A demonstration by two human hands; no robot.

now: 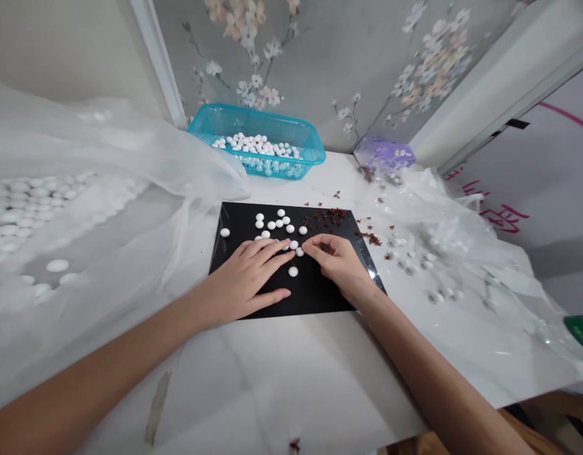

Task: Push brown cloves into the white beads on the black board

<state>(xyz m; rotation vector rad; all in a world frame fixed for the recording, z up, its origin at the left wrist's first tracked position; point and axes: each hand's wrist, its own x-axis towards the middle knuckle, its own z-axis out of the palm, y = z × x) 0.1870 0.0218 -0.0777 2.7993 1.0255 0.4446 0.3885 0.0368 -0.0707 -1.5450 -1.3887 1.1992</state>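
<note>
Several small white balls [293,272] lie on a black mat [258,308]. My left hand [244,275] rests palm down over the mat with its fingers stretched out and spread, the fingertips touching or very near the balls. My right hand [336,256] is closed in a pinch, thumb against forefinger, right beside a white ball [300,251]. Whatever sits between those fingertips is hidden or too small to name. A pile of small reddish-brown pieces [337,213] lies at the mat's far right corner, beyond my right hand.
Behind the mat stands a turquoise plastic basket [315,155] holding many white balls. A large translucent bag [111,142] with more balls spreads at the left. Clear plastic bags [462,246], a purple package [385,153] and scattered brown pieces [372,239] lie at the right.
</note>
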